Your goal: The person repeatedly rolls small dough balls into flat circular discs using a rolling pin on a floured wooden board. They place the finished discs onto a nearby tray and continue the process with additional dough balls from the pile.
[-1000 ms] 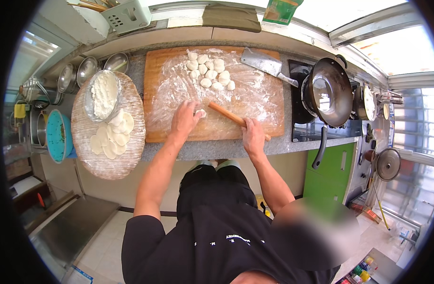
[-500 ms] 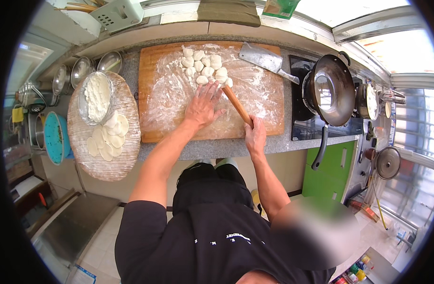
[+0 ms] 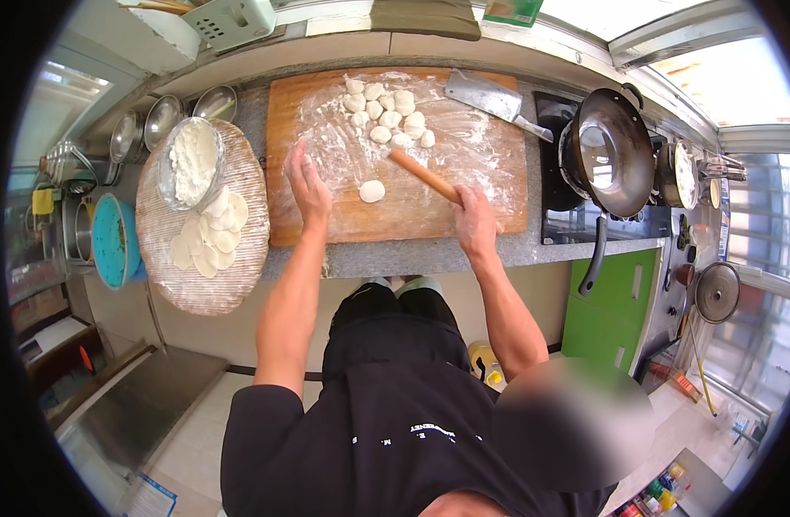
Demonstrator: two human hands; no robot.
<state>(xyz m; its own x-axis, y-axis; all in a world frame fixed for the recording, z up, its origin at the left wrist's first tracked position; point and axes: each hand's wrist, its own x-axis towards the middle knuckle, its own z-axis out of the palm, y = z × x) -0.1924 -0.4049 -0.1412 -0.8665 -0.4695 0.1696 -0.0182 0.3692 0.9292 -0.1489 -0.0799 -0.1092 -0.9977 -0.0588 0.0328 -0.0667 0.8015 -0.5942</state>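
I have the right hand (image 3: 476, 222) wrapped around the near end of a wooden rolling pin (image 3: 421, 175), its fingers curled tight on the wood, and the pin slants away toward the upper left until its far tip stops just short of a cluster of dough lumps (image 3: 374, 109). My left hand (image 3: 309, 191) is at the left part of the wooden board (image 3: 404, 226), fingers straightened and released, pointing away from the body; I can't tell whether its lower edge touches the wood. Between the two hands, a single round of dough (image 3: 372, 191) lies flat on the board, left of the pin and apart from it. The lumps sit together toward the far side, on wood smeared white with flour, and a cleaver (image 3: 485, 96) rests at the far right corner with its handle reaching past the board's edge. Off to my left I see a ridged round tray (image 3: 165, 271) carrying a bowl of flour (image 3: 192, 159), with thin wrappers (image 3: 212, 237) overlapping in a pile just below it. A blue basin (image 3: 106, 252) stands further left, and on the right a dark wok (image 3: 617, 164) sits over the black stove (image 3: 567, 228).
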